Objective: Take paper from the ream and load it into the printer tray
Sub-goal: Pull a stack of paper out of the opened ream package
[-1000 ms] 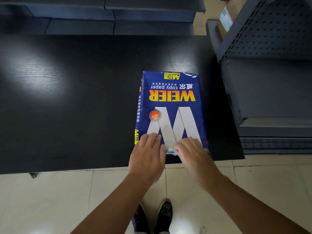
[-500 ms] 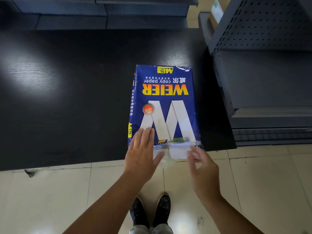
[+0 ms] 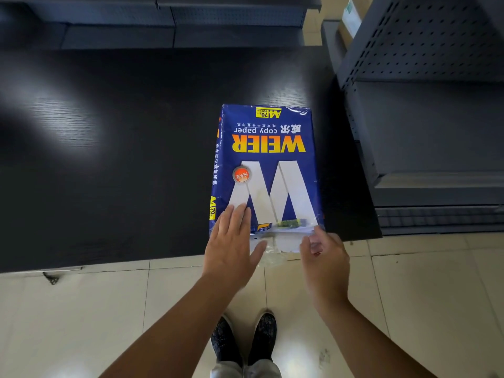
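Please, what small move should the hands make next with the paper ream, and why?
Probably the right hand should draw some sheets out toward the person. The ream wrapper looks torn open at its near end, white paper shows there, and the left hand lies flat on the pack.

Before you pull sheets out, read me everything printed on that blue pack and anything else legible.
"WEIER": big orange-yellow letters, upside down to the camera, on the ream.
"copy paper": white, above it in the picture.
"A4", "70", "500": yellow tag at the far edge.
"70": yellow tag on the left side.
Chinese characters, orange round sticker, small near-edge logo: not readable.
Cardboard box label: blurred.
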`<state>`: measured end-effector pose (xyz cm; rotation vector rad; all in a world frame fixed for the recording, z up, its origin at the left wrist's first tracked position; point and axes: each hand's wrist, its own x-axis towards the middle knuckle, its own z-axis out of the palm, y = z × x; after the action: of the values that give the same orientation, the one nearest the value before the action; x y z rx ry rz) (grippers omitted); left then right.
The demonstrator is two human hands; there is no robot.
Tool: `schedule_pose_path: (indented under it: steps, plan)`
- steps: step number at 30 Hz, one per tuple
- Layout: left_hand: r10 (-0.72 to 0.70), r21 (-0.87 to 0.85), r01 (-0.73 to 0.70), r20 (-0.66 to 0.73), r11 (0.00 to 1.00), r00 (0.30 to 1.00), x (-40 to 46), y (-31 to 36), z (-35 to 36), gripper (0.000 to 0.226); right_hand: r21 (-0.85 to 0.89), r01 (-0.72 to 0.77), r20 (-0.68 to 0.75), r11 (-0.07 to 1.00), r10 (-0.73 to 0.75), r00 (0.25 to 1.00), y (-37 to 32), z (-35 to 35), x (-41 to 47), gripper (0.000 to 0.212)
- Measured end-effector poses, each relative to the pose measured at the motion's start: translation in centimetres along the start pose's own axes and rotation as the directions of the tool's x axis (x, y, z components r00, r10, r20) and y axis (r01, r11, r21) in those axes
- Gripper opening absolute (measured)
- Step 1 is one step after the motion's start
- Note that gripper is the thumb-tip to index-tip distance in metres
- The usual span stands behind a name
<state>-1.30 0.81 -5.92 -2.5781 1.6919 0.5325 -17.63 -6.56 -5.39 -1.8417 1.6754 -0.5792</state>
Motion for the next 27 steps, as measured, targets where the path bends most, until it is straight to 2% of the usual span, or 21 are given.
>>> schedule_pose_path:
  steps: [2, 4, 7, 9, 13, 17, 18, 20, 24, 27]
  plan:
    - [-0.004, -0.003, 0.004, -0.001, 1.0, 1.0, 0.0, 0.0, 0.0, 0.078, 0.093, -0.037, -0.006, 0.995, 0.038, 0.999, -0.3, 0.0, 0.2, 0.029]
    - [-0.01, -0.013, 0.01, 0.0, 1.0, 1.0, -0.1, 0.0, 0.1, 0.078, 0.223, -0.167, -0.007, 0.96, 0.173, 0.985, -0.2, 0.3, 0.9, 0.023]
    - [-0.008, -0.019, 0.008, -0.002, 1.0, 1.0, -0.2, 0.0, 0.0, 0.078, 0.4, -0.372, 0.022, 0.838, 0.397, 0.917, 0.2, 1.1, 2.0, 0.017]
    - [-0.009, -0.026, 0.008, -0.003, 1.0, 1.0, -0.3, 0.0, 0.0, 0.078, 0.452, -0.438, 0.054, 0.777, 0.466, 0.883, 0.1, 1.2, 2.5, 0.013]
    - [-0.004, -0.024, 0.004, -0.023, 1.0, 1.0, -0.5, -0.1, 0.0, 0.078, 0.5, -0.469, 0.097, 0.728, 0.491, 0.866, -0.1, 0.5, 2.5, 0.009]
    - [-0.012, -0.047, 0.01, -0.044, 0.999, 0.999, -0.8, -0.1, -0.2, 0.08, 0.516, -0.511, 0.215, 0.687, 0.474, 0.854, -0.2, -0.3, 1.6, 0.025]
    - [-0.015, -0.072, 0.011, -0.06, 0.997, 0.998, -1.1, -0.1, -0.3, 0.081, 0.516, -0.532, 0.254, 0.671, 0.473, 0.844, -0.3, -0.6, 1.2, 0.026]
    - [-0.067, -0.213, 0.041, -0.117, 0.976, 0.991, -2.1, -0.1, -0.9, 0.079, 0.484, -0.572, 0.329, 0.662, 0.468, 0.82, -0.5, -1.6, 0.3, 0.013]
    - [-0.374, -0.607, 0.188, -0.195, 0.772, 0.907, -4.6, -0.2, -2.1, 0.06, 0.423, -0.615, 0.438, 0.666, 0.444, 0.782, -0.7, -4.5, -1.9, 0.016]
    - [-0.538, -0.763, 0.31, -0.057, 0.567, 0.841, -5.7, -0.5, -2.2, 0.051, 0.383, -0.628, 0.485, 0.678, 0.431, 0.761, -0.9, -6.8, -3.8, 0.015]
